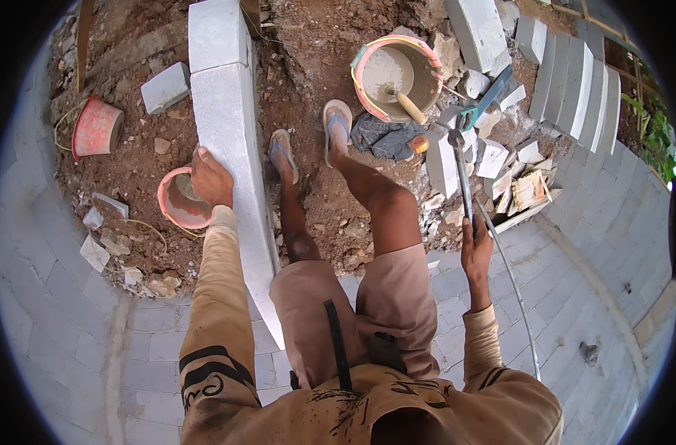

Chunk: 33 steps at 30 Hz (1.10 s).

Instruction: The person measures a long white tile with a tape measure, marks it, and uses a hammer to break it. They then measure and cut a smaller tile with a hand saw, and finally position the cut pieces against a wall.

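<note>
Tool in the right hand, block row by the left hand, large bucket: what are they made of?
Tool: likely metal; its grey shaft looks smooth with a slight sheen.
Block row: probably lightweight concrete; matte, pale grey, with crisp edges.
Large bucket: seems plastic, by its reddish, moulded-looking rim; grey-brown crust hides the finish inside.

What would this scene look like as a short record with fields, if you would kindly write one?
Left hand: at the left edge of the pale block row; contact unclear
Right hand: closed around a long metal tool
Below left hand: small orange bucket
Ahead: larger orange bucket, tan-handled tool inside, handle over the rim
Saw: blue blade, teal handle, among block pieces
Upper right: row of grey blocks
Ground: brown soil, grey pavers
</note>
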Motion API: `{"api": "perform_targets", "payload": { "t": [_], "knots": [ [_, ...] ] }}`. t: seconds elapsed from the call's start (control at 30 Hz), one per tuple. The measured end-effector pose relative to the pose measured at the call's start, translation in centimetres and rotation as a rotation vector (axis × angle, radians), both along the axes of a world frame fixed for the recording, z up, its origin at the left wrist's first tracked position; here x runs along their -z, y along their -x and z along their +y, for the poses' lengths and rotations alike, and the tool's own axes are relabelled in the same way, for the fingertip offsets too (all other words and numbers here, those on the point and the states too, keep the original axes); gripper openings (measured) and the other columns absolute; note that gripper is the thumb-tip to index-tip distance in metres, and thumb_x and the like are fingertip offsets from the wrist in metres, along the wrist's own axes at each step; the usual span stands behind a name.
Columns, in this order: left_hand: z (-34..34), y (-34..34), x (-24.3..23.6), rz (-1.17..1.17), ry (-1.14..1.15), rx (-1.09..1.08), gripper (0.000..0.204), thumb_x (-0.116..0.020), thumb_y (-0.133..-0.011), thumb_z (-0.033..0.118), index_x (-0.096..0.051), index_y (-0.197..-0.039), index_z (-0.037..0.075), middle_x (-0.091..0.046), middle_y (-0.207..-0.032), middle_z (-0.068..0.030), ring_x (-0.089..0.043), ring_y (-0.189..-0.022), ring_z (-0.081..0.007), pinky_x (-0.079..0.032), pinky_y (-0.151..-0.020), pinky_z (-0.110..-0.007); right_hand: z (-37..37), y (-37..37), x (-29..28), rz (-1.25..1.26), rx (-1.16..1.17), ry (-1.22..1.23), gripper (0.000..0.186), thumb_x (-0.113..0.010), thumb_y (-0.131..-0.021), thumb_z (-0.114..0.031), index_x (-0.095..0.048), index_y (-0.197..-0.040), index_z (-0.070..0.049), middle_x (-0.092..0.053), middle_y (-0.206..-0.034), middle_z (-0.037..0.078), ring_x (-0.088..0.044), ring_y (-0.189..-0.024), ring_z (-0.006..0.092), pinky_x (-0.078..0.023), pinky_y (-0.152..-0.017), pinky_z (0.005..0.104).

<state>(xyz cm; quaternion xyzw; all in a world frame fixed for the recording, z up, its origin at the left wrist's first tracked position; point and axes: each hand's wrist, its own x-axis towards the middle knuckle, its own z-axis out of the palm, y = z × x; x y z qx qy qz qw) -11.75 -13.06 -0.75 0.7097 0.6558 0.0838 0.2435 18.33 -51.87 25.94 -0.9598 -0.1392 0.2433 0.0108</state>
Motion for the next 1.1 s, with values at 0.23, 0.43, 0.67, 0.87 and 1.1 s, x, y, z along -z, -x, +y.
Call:
{"api": "perform_targets", "payload": {
  "t": [0.23,0.43,0.67,0.87,1.1],
  "knots": [
    [-0.2,0.5,-1.2,-0.123,-0.108,-0.034,0.055,-0.036,-0.109,0.042,-0.058,-0.133,-0.002,-0.065,-0.123,-0.0303,-0.060,-0.119,-0.0429,-0.044,-0.102,-0.047,-8.2,-11.3,15.1,0.088,-0.411,0.334,0.029,-0.058,-0.097,-0.028,-0.071,-0.110,-0.007,-0.071,-0.089,0.028,-0.068,-0.091,0.0492,-0.052,-0.078,0.0577],
    [-9.2,12.0,-7.4,-0.080,-0.167,-0.131,0.050,-0.041,-0.109,0.036,-0.059,-0.133,-0.005,-0.062,-0.128,-0.0274,-0.058,-0.119,-0.0412,-0.044,-0.104,-0.046,-9.4,-22.0,26.7,0.171,-0.811,0.241,0.026,-0.054,-0.102,-0.023,-0.061,-0.124,-0.010,-0.070,-0.108,0.020,-0.066,-0.100,0.0449,-0.051,-0.080,0.0547],
    [-37.9,26.4,-17.0,0.276,0.476,-0.804,0.062,-0.045,-0.104,0.052,-0.065,-0.130,0.000,-0.073,-0.119,-0.0201,-0.068,-0.112,-0.0321,-0.049,-0.101,-0.040,-10.1,-31.2,36.1,0.056,-1.046,0.326,0.041,-0.047,-0.100,-0.011,-0.053,-0.140,-0.014,-0.062,-0.135,0.022,-0.064,-0.112,0.0461,-0.053,-0.088,0.0551],
    [-58.9,20.5,-19.0,0.114,0.785,-0.886,0.047,-0.057,-0.100,0.038,-0.070,-0.119,-0.003,-0.076,-0.105,-0.0186,-0.073,-0.093,-0.0254,-0.056,-0.084,-0.036,-10.6,-35.1,34.7,-0.113,-1.033,0.559,0.055,-0.052,-0.097,-0.018,-0.046,-0.150,-0.025,-0.050,-0.150,0.011,-0.049,-0.137,0.0363,-0.041,-0.108,0.0622],
    [-57.9,7.7,-23.4,-0.312,0.881,-0.583,0.056,-0.055,-0.103,0.042,-0.063,-0.132,-0.005,-0.070,-0.121,-0.0224,-0.067,-0.112,-0.0298,-0.052,-0.099,-0.040,-16.1,-31.7,23.4,0.120,-0.791,0.136,0.047,-0.062,-0.088,-0.013,-0.056,-0.134,-0.014,-0.063,-0.118,0.017,-0.063,-0.109,0.0403,-0.052,-0.090,0.0526]
  ]
}}
